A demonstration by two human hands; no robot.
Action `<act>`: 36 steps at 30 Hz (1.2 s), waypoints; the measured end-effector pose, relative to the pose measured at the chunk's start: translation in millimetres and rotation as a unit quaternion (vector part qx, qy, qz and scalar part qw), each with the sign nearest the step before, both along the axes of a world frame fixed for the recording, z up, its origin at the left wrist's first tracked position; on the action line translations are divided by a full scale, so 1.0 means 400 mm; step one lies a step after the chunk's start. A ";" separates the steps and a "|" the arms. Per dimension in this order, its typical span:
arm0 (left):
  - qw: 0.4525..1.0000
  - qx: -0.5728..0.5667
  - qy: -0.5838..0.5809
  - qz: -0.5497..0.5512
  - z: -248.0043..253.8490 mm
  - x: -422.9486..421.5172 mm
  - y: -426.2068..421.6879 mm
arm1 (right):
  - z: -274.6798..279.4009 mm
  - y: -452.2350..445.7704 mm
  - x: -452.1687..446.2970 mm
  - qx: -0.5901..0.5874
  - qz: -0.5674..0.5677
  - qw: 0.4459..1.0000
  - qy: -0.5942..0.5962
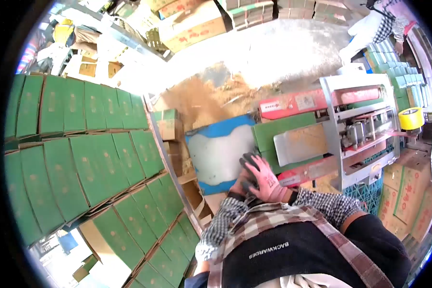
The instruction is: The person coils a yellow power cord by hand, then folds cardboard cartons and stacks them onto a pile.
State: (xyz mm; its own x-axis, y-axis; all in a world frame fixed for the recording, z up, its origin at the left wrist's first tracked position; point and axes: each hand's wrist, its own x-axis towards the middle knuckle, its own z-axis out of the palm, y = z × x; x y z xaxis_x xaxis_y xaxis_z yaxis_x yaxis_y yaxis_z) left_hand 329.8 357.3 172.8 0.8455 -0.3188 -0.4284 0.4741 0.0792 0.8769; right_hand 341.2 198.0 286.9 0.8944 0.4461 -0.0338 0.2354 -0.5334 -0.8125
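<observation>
Both my hands wear pink gloves with dark fingers, and they are close together in front of my apron. My right hand (266,180) has its fingers stretched out and apart, and nothing shows in it. Partly covered by it, my left hand (241,185) keeps most of its fingers hidden. Just beyond my hands lies a green carton (265,136), partly inside a carton-taping machine (338,144) with red side rails. Beside them is a worktop (218,156), whitish in the middle with blue borders.
Stacked green cartons (98,153) fill the left side. A roll of yellow tape (411,118) sits on the machine's right end. Brown cartons (405,192) stand at lower right. Another person (369,36) is at upper right, near more green cartons (398,77).
</observation>
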 end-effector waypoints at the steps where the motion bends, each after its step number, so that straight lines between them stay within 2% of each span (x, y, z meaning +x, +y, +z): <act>1: 0.998 0.049 -0.020 -0.021 0.096 0.023 0.032 | 0.053 -0.004 0.028 0.067 0.005 0.998 -0.011; 2: 0.994 0.097 -0.040 -0.041 0.195 0.046 0.065 | 0.048 -0.015 0.020 0.051 -0.023 0.998 -0.025; 3: 0.921 0.360 -0.144 0.027 0.507 0.059 0.099 | 0.038 -0.031 0.018 0.061 -0.056 0.996 -0.037; 4: 0.773 0.557 -0.252 0.170 0.695 0.032 0.178 | 0.026 -0.036 0.011 0.080 -0.084 0.992 -0.042; 5: 0.578 0.675 -0.358 0.286 0.811 -0.023 0.292 | 0.033 -0.036 0.004 0.128 -0.119 0.984 0.020; 6: 0.386 0.759 -0.376 0.366 0.918 -0.081 0.397 | 0.044 -0.028 0.009 0.176 -0.148 0.970 0.080; 7: 0.260 0.835 -0.275 0.399 0.996 -0.148 0.497 | 0.037 -0.011 0.009 0.245 -0.133 0.954 0.112; 8: 0.231 0.879 -0.133 0.395 1.036 -0.211 0.582 | 0.035 0.006 0.002 0.307 -0.118 0.933 0.148; 9: 0.305 0.879 -0.008 0.366 1.070 -0.259 0.643 | 0.052 0.023 0.013 0.321 -0.063 0.930 0.169; 10: 0.435 0.840 0.028 0.324 1.094 -0.285 0.665 | 0.067 0.029 0.021 0.328 -0.012 0.926 0.186; 11: 0.518 0.803 0.011 0.294 1.121 -0.295 0.639 | 0.022 0.053 0.009 0.365 0.020 0.914 0.178; 12: 0.572 0.773 -0.011 0.275 1.162 -0.283 0.601 | 0.016 0.081 0.002 0.418 0.032 0.872 0.253; 14: 0.649 0.718 -0.030 0.251 1.231 -0.234 0.461 | 0.021 0.111 -0.004 0.402 0.078 0.878 0.247; 16: 0.528 0.836 -0.038 0.143 1.292 -0.155 0.219 | 0.140 0.117 0.014 0.408 0.153 0.847 0.305; 17: 0.611 0.774 -0.077 0.148 1.307 -0.153 0.192 | 0.127 0.150 -0.003 0.489 0.160 0.803 0.299; 18: 0.691 0.700 -0.105 0.148 1.313 -0.168 0.168 | 0.225 0.139 -0.007 0.476 0.146 0.818 0.289; 19: 0.712 0.681 -0.101 0.141 1.306 -0.151 0.100 | 0.213 0.175 -0.044 0.588 0.105 0.687 0.415; 20: 0.722 0.661 -0.161 0.122 1.254 -0.130 0.055 | 0.172 0.203 -0.061 0.679 0.061 0.525 0.509; 21: 0.731 0.639 -0.219 0.100 1.203 -0.111 0.009 | 0.135 0.202 -0.060 0.633 -0.040 0.618 0.465; 23: 0.767 0.565 -0.293 0.082 1.031 -0.059 -0.007 | 0.087 0.159 -0.016 0.613 -0.091 0.699 0.357; 24: 0.810 0.518 -0.258 0.098 0.942 -0.015 -0.013 | -0.003 0.143 0.024 0.468 -0.079 0.852 0.220; 25: 0.863 0.458 -0.206 0.063 0.809 0.009 0.011 | -0.095 0.127 0.063 0.288 -0.097 0.950 0.071; 26: 0.907 0.393 -0.150 0.025 0.664 0.019 0.048 | -0.076 0.088 0.082 0.231 -0.188 0.954 0.028; 27: 0.800 0.553 -0.195 -0.123 0.544 -0.030 0.095 | -0.077 0.074 0.087 0.034 -0.065 0.997 -0.006; 28: 0.641 0.683 -0.234 -0.261 0.447 -0.080 0.141 | -0.079 0.068 0.099 -0.163 0.059 0.984 -0.037; 29: 0.649 0.664 -0.139 -0.343 0.391 -0.078 0.183 | -0.098 0.070 0.112 -0.267 0.208 0.940 0.039; 30: 0.647 0.633 -0.037 -0.424 0.334 -0.077 0.224 | -0.156 0.079 0.103 -0.318 0.210 0.924 -0.021; 31: 0.709 0.576 -0.047 -0.405 0.246 -0.061 0.292 | -0.159 0.097 0.130 -0.294 0.206 0.933 0.009; 32: 0.686 0.643 -0.071 -0.332 0.248 -0.021 0.287 | -0.148 0.135 0.190 -0.269 0.202 0.941 0.036; 34: 0.620 0.754 -0.116 -0.184 0.280 0.054 0.268 | 0.098 0.167 0.315 -0.106 0.133 0.955 0.242; 35: 0.646 0.750 -0.088 -0.109 0.235 0.070 0.289 | 0.083 0.191 0.329 -0.100 0.072 0.988 0.092; 36: 0.709 0.702 -0.053 -0.042 0.137 0.063 0.327 | 0.057 0.208 0.335 -0.092 0.012 0.994 -0.059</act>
State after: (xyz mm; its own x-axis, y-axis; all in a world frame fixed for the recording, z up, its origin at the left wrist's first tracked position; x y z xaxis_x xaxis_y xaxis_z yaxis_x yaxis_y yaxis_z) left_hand 355.1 487.9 227.5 0.9002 0.3066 -0.3092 0.3500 -0.9319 0.0949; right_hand 475.2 281.4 309.9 0.8857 0.4641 -0.0111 0.3388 -0.6626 -0.6680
